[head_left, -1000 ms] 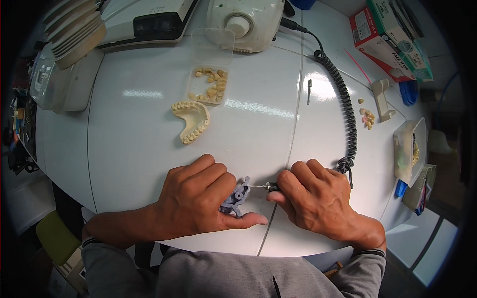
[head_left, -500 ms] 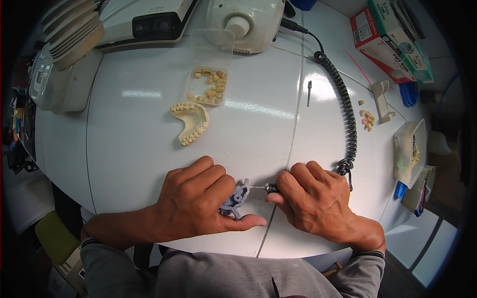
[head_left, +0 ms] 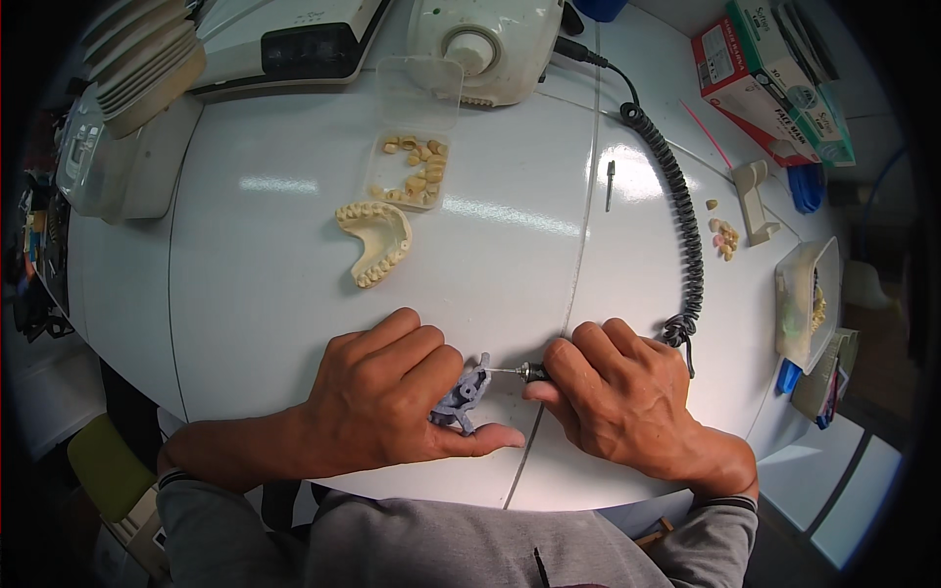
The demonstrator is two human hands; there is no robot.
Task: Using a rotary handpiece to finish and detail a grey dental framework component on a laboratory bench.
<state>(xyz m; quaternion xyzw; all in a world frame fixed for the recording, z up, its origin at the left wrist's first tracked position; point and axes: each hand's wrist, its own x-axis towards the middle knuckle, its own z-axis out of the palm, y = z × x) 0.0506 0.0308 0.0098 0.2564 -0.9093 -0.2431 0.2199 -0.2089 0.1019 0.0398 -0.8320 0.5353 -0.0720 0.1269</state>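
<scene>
My left hand is closed round a grey-blue dental framework, an openwork piece whose left part is hidden under the fingers. The left thumb stretches out below it, to the right. My right hand grips a rotary handpiece with a dark body, mostly covered by the fist. Its thin bur points left, and the tip meets or nearly meets the framework's upper right edge. Beyond my left hand lies a cream dental arch model with teeth along its rim.
A clear lidded box of tooth crowns stands behind the model. A black coiled cord runs from the white control unit toward my right hand. One loose bur and several loose crowns lie at the right, near a plastic tub.
Almost nothing differs. Both hands, the framework and the handpiece keep their places, with at most a tiny shift to the left.
</scene>
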